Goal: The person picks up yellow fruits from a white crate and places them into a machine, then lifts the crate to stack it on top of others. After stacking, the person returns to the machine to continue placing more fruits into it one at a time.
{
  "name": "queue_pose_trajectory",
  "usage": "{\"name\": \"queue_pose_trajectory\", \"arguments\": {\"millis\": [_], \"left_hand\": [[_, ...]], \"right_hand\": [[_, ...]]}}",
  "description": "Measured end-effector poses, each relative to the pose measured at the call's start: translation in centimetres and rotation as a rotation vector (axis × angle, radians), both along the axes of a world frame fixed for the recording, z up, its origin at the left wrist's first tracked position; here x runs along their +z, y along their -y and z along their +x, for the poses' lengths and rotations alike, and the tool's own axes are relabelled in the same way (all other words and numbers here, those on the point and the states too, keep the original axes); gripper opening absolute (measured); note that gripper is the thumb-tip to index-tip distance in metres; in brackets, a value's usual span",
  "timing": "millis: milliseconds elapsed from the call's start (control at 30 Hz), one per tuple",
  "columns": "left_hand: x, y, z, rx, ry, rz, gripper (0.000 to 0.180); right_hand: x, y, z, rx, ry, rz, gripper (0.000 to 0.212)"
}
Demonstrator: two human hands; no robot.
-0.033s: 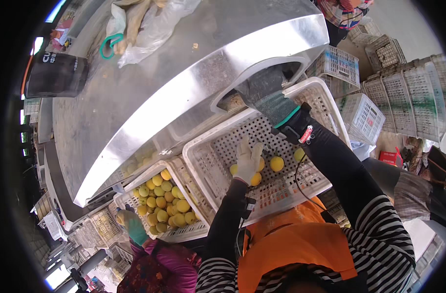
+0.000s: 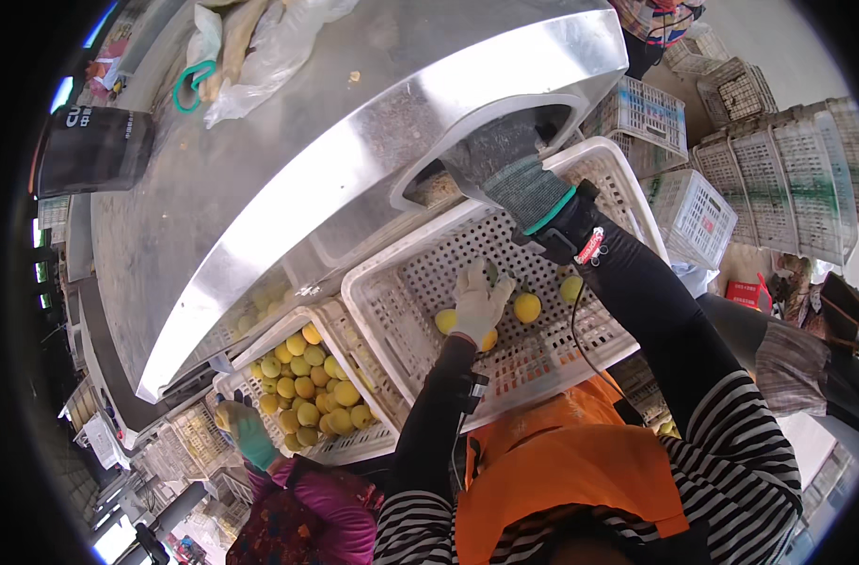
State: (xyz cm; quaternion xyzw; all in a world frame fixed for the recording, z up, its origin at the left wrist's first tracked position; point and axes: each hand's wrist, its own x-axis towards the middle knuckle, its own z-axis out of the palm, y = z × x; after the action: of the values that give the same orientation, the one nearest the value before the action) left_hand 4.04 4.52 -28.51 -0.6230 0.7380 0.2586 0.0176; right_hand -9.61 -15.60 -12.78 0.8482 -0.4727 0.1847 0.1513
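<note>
My left hand [image 2: 481,299], in a pale glove, is open inside a white perforated crate [image 2: 406,377], fingers stretched out over the fruit. Beside it lie round yellow fruits: one yellow fruit [image 2: 527,307] to its right, another [image 2: 446,321] to its left, and a third partly under the palm. A greener fruit [image 2: 571,289] sits further right. My right hand [image 2: 523,184] wears a dark grey glove with a teal cuff. It reaches into the oval opening [image 2: 429,118] in the metal table's side; its fingers are hidden there.
A second white crate [image 2: 392,438] to the left holds many yellow-green fruits [image 2: 312,386]; a co-worker's gloved hand [image 2: 246,428] is at its edge. Above is the curved metal table [image 2: 288,160] with a plastic bag [image 2: 279,66] and black bucket [image 2: 95,149]. Stacked crates [image 2: 778,188] stand right.
My left hand has shifted slightly right over the fruit, covering one that showed beside its fingers. The whole view has moved a little. My right hand stays in the opening.
</note>
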Motion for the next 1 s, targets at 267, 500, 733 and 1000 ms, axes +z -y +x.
{"name": "queue_pose_trajectory", "arguments": {"millis": [267,500,733,1000], "left_hand": [[-8.7,-4.6,-9.1,-0.643,0.200,0.454,0.070],[-9.6,-5.9,-3.5,0.263,-1.008,0.297,0.046],[14.9,1.9,-4.7,1.079,-1.957,0.487,0.049],[26.4,4.1,-3.1,0.778,-2.099,0.487,0.063]], "right_hand": [[-12.2,-16.5,-10.7,-0.190,-0.067,0.561,0.050],[-16.5,-16.5,-9.3,-0.283,-0.049,1.437,0.054],[4.1,-13.7,-8.3,0.162,0.809,1.050,0.070],[13.5,-14.1,-6.1,0.233,0.855,0.490,0.075]]}}
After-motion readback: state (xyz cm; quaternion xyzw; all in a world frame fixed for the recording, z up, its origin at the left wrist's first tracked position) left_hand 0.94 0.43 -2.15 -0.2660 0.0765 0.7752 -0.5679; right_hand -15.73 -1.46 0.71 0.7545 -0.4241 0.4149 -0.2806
